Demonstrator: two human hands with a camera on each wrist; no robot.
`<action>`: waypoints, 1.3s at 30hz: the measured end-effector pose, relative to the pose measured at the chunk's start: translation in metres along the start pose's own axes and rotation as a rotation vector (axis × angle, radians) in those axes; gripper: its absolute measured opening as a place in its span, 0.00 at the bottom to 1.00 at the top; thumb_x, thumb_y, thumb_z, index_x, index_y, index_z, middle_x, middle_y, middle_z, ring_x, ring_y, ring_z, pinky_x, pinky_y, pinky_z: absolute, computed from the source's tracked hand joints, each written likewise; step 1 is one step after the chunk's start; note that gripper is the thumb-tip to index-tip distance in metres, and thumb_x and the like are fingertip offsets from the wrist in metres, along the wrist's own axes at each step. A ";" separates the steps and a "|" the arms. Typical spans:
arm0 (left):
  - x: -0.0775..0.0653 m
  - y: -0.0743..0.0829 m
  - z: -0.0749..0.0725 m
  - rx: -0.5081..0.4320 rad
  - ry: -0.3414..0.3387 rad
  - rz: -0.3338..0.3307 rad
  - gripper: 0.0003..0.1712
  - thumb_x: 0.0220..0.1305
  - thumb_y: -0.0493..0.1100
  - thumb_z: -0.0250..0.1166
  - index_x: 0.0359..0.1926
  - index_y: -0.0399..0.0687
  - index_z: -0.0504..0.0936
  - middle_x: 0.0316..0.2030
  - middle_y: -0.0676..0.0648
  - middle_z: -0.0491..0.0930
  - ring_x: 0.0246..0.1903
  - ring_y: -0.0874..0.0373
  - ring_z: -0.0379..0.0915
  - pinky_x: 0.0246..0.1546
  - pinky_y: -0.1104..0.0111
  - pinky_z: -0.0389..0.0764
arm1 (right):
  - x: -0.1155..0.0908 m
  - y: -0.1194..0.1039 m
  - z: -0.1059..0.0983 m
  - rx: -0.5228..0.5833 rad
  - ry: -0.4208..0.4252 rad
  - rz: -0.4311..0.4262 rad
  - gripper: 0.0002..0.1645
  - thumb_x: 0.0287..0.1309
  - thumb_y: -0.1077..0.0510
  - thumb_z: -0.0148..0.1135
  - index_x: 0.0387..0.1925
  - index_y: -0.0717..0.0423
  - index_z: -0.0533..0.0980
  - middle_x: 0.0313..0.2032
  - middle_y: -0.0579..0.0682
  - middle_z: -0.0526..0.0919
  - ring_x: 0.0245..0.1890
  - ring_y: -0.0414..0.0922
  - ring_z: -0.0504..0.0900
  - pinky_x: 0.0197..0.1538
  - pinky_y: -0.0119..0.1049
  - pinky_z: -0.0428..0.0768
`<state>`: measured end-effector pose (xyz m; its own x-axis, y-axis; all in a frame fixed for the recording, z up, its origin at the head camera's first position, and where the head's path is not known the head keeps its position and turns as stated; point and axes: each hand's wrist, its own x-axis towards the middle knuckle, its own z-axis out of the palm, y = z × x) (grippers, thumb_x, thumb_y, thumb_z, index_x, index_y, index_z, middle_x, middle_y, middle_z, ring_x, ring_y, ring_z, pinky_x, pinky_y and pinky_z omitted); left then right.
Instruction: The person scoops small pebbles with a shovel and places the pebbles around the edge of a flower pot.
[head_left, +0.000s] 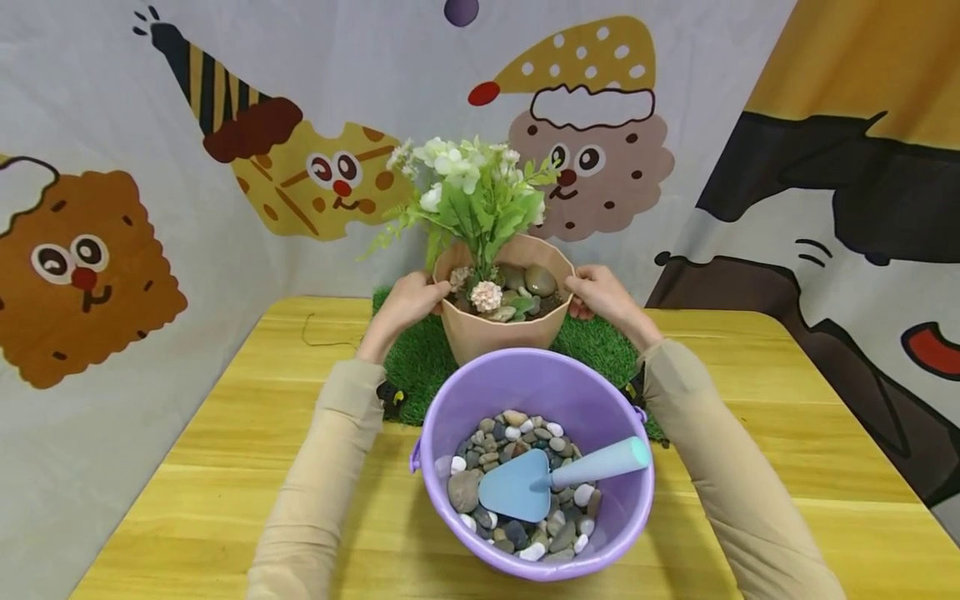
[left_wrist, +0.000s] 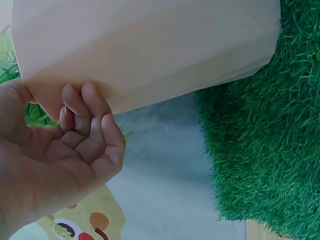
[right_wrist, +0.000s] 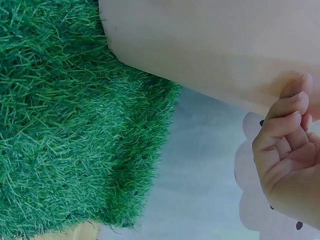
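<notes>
A peach-coloured flower pot (head_left: 498, 335) with a faceted wall stands on a mat of artificial grass (head_left: 423, 367) at the back of the table. White flowers with green leaves (head_left: 476, 196) rise from it, and pebbles, dark soil and a pink flower (head_left: 486, 296) show inside. My left hand (head_left: 415, 298) pinches the pot's left rim, thumb over the edge and curled fingers against the outer wall (left_wrist: 150, 50). On the opposite side my right hand (head_left: 600, 293) grips the rim the same way, its fingertips (right_wrist: 297, 100) on the outside.
Nearer to me, a purple bucket (head_left: 536, 367) holds several grey, brown and white pebbles. A light blue toy shovel (head_left: 517, 487) lies on them, its handle leaning on the right rim. A cloth with cartoon figures (head_left: 450, 92) hangs behind the wooden table (head_left: 187, 500).
</notes>
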<state>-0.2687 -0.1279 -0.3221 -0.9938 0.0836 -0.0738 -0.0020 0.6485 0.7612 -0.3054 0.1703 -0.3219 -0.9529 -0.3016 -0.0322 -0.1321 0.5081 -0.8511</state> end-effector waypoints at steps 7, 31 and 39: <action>0.001 -0.001 -0.001 0.005 -0.002 0.026 0.17 0.63 0.52 0.47 0.32 0.44 0.74 0.35 0.41 0.80 0.28 0.54 0.68 0.28 0.68 0.67 | 0.000 0.000 0.001 -0.021 0.009 -0.018 0.12 0.58 0.61 0.44 0.22 0.60 0.69 0.13 0.46 0.75 0.13 0.38 0.72 0.19 0.33 0.75; 0.000 -0.001 0.001 0.036 0.037 0.074 0.18 0.63 0.50 0.46 0.28 0.45 0.76 0.31 0.39 0.80 0.20 0.57 0.59 0.23 0.68 0.63 | -0.002 -0.003 0.001 -0.110 0.023 -0.026 0.16 0.59 0.60 0.42 0.32 0.70 0.71 0.12 0.47 0.76 0.14 0.41 0.75 0.20 0.30 0.75; -0.002 0.000 0.000 0.064 0.042 0.081 0.19 0.63 0.50 0.45 0.25 0.45 0.77 0.26 0.40 0.77 0.18 0.57 0.55 0.22 0.68 0.61 | -0.004 -0.007 0.001 -0.156 0.030 -0.041 0.17 0.58 0.60 0.42 0.32 0.70 0.73 0.12 0.46 0.77 0.13 0.39 0.75 0.21 0.31 0.76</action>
<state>-0.2672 -0.1284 -0.3219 -0.9942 0.1065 0.0142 0.0840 0.6882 0.7207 -0.3006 0.1674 -0.3165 -0.9532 -0.3019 0.0185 -0.2097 0.6154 -0.7598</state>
